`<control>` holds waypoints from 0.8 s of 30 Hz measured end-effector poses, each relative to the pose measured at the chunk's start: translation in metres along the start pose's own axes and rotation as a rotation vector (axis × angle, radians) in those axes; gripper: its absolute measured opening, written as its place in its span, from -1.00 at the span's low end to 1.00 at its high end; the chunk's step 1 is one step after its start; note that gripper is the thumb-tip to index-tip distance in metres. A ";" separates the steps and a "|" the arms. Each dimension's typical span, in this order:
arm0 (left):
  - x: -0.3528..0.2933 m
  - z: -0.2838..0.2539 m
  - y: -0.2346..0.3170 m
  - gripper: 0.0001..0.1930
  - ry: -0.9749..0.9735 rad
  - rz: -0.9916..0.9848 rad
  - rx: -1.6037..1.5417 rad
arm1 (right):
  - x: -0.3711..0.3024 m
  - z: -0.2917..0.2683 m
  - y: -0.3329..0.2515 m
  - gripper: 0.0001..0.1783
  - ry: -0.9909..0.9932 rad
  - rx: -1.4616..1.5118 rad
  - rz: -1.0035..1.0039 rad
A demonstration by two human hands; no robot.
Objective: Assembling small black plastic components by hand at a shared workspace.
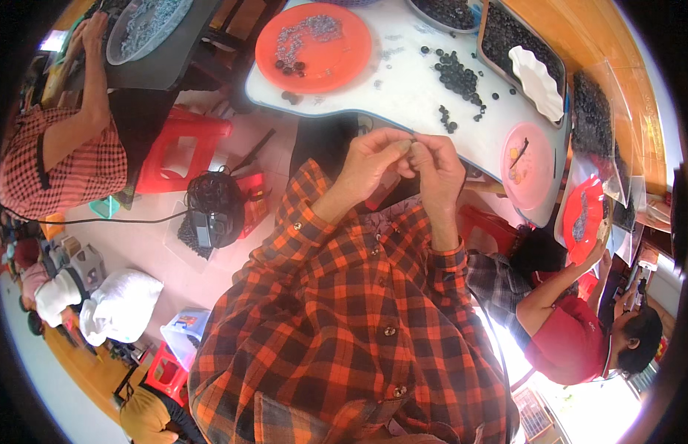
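My left hand (368, 164) and my right hand (439, 172) meet in front of my chest, just off the near edge of the white table (403, 92). Thumbs and fingertips of both are pinched together around something small and dark, mostly hidden by the fingers. Beyond them on the tabletop lies a loose pile of small black round parts (456, 78). An orange-red plate (353, 63) at the far left of the table holds small clear pieces (314, 31) and a few black parts (290, 68).
A black-filled tray (507, 33) with a white scalloped dish (538, 83) sits at the back right. Near the right corner is a pink plate (529, 194) with a dark stick. Co-workers sit left (70, 159) and right (570, 337); a red stool (177, 152) stands left.
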State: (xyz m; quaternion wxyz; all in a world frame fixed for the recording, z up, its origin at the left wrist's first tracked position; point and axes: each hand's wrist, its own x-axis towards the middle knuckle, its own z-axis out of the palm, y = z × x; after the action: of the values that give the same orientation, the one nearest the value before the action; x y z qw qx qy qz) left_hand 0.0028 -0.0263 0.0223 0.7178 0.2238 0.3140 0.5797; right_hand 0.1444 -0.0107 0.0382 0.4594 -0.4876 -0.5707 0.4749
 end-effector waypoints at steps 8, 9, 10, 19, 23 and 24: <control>-0.001 -0.001 0.006 -0.82 -0.019 -0.072 -0.098 | 0.002 -0.002 -0.006 -0.87 -0.027 0.062 -0.011; -0.001 0.000 0.006 -0.82 -0.018 -0.072 -0.099 | 0.001 -0.001 -0.006 -0.87 -0.028 0.062 -0.011; -0.001 0.001 0.007 -0.82 -0.014 -0.069 -0.100 | 0.001 -0.001 -0.006 -0.86 -0.016 0.027 -0.025; 0.000 -0.005 0.005 -0.79 -0.037 -0.113 -0.215 | 0.002 0.001 -0.010 -0.88 -0.030 -0.032 -0.144; 0.004 -0.009 0.007 -0.72 -0.042 -0.196 -0.556 | 0.001 -0.001 -0.006 -0.92 -0.019 0.150 0.031; 0.004 -0.010 0.007 -0.72 -0.042 -0.196 -0.556 | 0.001 -0.001 -0.005 -0.92 -0.020 0.150 0.031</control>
State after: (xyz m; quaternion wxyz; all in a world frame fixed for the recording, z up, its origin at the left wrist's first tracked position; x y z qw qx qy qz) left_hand -0.0091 -0.0211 0.0191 0.8104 -0.0009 0.1482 0.5668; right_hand 0.1451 -0.0097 0.0433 0.4815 -0.4560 -0.5305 0.5280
